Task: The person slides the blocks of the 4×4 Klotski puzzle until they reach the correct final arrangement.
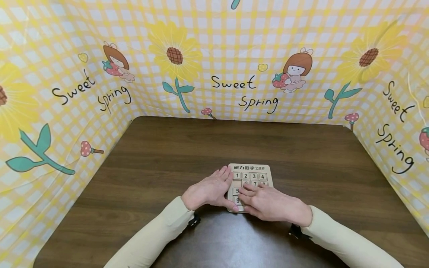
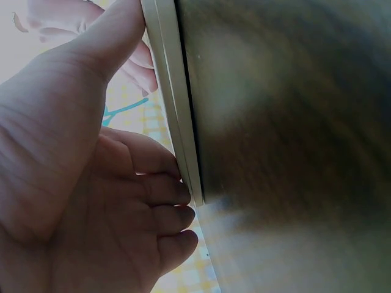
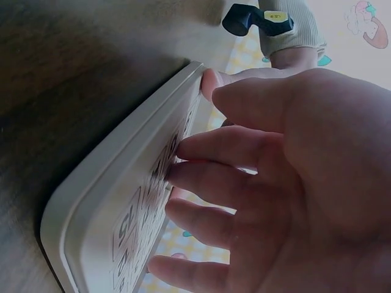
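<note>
A pale number sliding puzzle (image 1: 249, 168) lies flat on the table, dark characters along its far edge. Its top row reads 1 to 4; below the 1 is a gap, with the 5 tile (image 1: 237, 191) and 9 tile (image 1: 237, 200) under that. My left hand (image 1: 212, 189) rests along the left side, fingers extended and touching the edge (image 2: 174, 110), thumb at the near left corner. My right hand (image 1: 269, 204) lies over the lower right part, its fingertips on the tiles, hiding several of them. From the right wrist view, the fingers (image 3: 208, 177) are slightly bent against the face.
Brown wood-grain table (image 1: 161, 149) surrounds the puzzle. A yellow checked cloth (image 1: 231, 44) with flowers and lettering hangs behind the table and along both sides. Dark wrist devices (image 1: 194, 220) sit by the pale sleeves.
</note>
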A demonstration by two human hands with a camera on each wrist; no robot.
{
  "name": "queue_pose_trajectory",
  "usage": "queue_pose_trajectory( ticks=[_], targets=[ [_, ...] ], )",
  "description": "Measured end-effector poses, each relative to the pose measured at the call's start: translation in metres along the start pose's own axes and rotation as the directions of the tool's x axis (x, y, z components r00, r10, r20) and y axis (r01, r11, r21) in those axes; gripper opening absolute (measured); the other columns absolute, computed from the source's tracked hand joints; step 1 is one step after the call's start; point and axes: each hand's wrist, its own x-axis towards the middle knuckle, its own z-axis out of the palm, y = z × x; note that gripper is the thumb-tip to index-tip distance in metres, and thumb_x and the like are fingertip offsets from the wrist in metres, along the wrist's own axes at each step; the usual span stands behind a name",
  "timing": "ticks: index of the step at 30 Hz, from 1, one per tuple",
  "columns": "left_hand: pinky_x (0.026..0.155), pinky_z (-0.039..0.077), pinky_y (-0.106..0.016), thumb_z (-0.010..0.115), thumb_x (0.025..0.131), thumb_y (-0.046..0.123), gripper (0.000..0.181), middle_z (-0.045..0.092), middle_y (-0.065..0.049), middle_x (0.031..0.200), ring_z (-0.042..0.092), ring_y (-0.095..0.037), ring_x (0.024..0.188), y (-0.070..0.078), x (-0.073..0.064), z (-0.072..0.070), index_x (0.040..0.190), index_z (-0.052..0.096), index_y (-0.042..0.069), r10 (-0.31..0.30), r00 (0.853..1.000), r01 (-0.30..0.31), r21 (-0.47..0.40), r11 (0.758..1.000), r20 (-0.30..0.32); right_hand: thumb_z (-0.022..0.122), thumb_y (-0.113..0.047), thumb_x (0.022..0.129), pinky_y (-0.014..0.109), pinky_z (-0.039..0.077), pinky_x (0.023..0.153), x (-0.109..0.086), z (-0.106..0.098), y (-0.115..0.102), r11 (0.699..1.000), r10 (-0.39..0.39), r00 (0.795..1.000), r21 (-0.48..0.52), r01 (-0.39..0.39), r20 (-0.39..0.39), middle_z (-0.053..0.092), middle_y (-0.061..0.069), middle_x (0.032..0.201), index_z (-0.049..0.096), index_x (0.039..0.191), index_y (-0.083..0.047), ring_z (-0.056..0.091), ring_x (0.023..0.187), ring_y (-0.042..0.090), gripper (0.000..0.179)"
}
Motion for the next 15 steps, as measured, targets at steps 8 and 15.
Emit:
queue_pose_trajectory(
  ticks=[8,15],
  targets=[
    [0.125,0.018,-0.042,0.061,0.077,0.076,0.118,0.009,-0.022,0.163,0.011,-0.032,0.153,0.001,0.000,-0.001,0.154,0.022,-0.003,-0.004,1.000,0.004,-0.007,1.000,0.018,0.052,-0.033,0.100,0.055,0.046,0.104,0.005,0.002,0.006,0.998,0.048,0.999,0.037,-0.049,0.021,0.052,0.008,0.148,0.053,0.141,-0.009,0.046,0.139,0.030,0.048],
    [0.125,0.019,-0.042,0.061,0.077,0.076,0.117,0.011,-0.023,0.163,0.013,-0.032,0.153,0.000,0.001,0.000,0.154,0.023,-0.004,0.000,1.000,0.000,0.006,1.000,0.010,0.051,-0.034,0.100,0.057,0.045,0.105,0.008,0.004,0.011,0.996,0.076,0.997,0.053,-0.078,0.021,0.051,0.008,0.148,0.054,0.141,-0.010,0.045,0.140,0.030,0.047]
  ],
)
